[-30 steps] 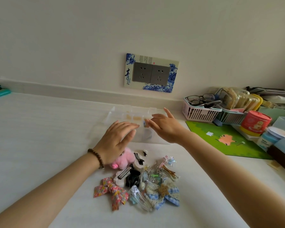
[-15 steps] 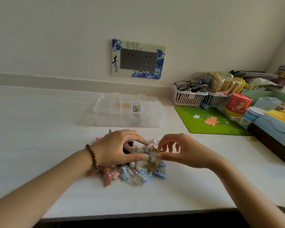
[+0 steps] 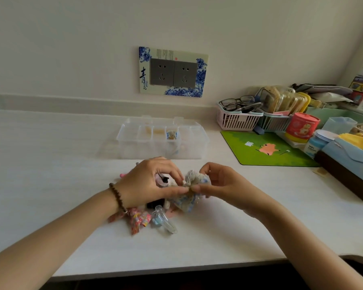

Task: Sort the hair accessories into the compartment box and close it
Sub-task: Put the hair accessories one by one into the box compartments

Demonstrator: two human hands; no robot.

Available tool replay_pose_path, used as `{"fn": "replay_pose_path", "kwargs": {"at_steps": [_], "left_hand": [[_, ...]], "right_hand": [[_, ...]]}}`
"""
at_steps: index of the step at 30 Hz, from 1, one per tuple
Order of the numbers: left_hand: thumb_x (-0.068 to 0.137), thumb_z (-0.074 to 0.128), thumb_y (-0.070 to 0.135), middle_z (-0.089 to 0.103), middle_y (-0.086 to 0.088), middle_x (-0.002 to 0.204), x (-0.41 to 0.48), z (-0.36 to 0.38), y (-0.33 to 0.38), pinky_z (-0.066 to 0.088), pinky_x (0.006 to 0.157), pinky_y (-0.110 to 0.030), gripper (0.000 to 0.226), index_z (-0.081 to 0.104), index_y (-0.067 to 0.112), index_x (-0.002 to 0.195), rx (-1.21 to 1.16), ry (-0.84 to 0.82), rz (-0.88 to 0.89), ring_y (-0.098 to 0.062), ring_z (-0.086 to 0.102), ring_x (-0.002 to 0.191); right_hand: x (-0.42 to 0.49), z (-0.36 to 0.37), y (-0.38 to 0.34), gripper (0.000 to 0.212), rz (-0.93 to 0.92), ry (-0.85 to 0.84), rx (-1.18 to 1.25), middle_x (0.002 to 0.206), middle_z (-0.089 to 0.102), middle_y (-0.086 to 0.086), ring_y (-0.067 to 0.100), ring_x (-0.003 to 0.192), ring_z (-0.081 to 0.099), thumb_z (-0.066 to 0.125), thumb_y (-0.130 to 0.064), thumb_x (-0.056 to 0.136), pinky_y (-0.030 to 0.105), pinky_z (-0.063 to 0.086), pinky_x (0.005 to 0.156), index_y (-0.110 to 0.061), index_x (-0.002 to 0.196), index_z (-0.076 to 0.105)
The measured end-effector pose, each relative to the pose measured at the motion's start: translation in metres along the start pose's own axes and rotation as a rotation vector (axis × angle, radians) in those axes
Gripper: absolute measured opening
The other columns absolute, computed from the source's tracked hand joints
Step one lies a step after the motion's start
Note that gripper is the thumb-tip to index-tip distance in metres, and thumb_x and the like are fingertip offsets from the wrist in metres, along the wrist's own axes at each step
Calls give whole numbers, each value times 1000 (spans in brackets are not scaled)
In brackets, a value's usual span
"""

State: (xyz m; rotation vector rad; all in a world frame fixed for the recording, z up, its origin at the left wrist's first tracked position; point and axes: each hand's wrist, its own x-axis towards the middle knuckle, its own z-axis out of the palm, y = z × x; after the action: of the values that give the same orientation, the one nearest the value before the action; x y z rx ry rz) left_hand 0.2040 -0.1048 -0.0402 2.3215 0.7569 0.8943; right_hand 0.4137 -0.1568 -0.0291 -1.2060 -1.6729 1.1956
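Observation:
A clear compartment box (image 3: 134, 141) stands open on the white table, with a small blue accessory (image 3: 171, 135) in one rear compartment. In front of it lies a pile of hair accessories: a floral fabric bow (image 3: 137, 219), a clear clip (image 3: 166, 222), a black item (image 3: 154, 204). My left hand (image 3: 149, 182) and my right hand (image 3: 220, 185) both pinch a cream-and-blue lace bow (image 3: 190, 191), lifted just above the pile. My hands hide the rest of the pile.
A green mat (image 3: 266, 149) lies to the right of the box. Behind it stand a pink basket (image 3: 237, 120) with glasses, a red tin (image 3: 301, 127) and a dark box (image 3: 348, 174) at the right edge. The table's front edge (image 3: 166, 268) is close.
My hands left the box, came back to the pile, and now hold the lace bow raised between them. The camera view tilted down and pulled back.

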Motion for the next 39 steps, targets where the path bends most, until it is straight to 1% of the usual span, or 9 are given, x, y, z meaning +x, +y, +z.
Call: {"fn": "replay_pose_path", "kwargs": {"at_steps": [6,10,13,18,21,24,31,35,39], "left_hand": [[74,69,36,65,19,57,15,-11,7,44,61,-24,15,67,21,75,-181,226,-199,7,59,56],[81,58,49,70,14,85,30,-32,-17,40,84,-13,24,67,27,86,-78,357,-134,3,60,88],[83,44,52,65,11,105,33,-44,-46,29,85,-1,38,64,24,100,152,450,-110,3,53,100],[85,26,62,56,5,122,28,-44,-77,24,104,-27,59,56,22,117,471,358,-91,-13,43,119],[85,21,63,54,4,126,28,-43,-82,20,106,-30,62,54,23,119,492,357,-98,-14,39,123],[85,26,58,54,4,125,29,-42,-82,19,106,-29,56,55,22,118,496,383,-89,-13,38,123],[85,28,54,53,6,126,28,-42,-85,17,106,-27,52,55,24,117,510,380,-88,-14,36,124],[86,27,53,54,5,125,28,-41,-84,17,105,-26,52,56,23,117,510,379,-86,-12,38,123],[87,27,52,55,5,123,27,-42,-84,19,106,-28,51,58,23,115,516,376,-81,-13,40,122]], "right_hand": [[33,5,-22,38,-35,104,207,91,71,10,21,80,69,70,-21,71,36,57,76,-12,104,53],[73,-6,-37,34,-46,232,241,95,70,15,20,77,69,65,-12,82,31,59,72,-20,111,48],[106,-19,-45,41,-55,338,88,106,65,20,20,80,68,66,-13,82,28,60,66,-17,118,46],[155,-24,-43,43,-66,392,-271,102,60,9,19,82,63,70,-21,80,31,57,66,-16,117,49],[172,-21,-37,39,-11,329,-510,95,63,7,21,85,61,70,-25,80,35,55,74,-11,113,55],[178,-16,-26,33,4,320,-654,88,63,0,20,84,60,69,-33,80,30,48,71,-11,104,62],[162,-14,-22,37,-295,371,-953,123,57,2,18,113,52,42,-43,94,31,33,96,-20,118,58],[149,-15,-20,59,-311,247,-1082,114,67,3,18,120,50,18,-44,98,28,17,107,-16,100,71],[149,-18,-12,58,-292,117,-1212,123,64,-5,12,136,34,15,-42,99,36,-4,117,-19,110,68]]}}
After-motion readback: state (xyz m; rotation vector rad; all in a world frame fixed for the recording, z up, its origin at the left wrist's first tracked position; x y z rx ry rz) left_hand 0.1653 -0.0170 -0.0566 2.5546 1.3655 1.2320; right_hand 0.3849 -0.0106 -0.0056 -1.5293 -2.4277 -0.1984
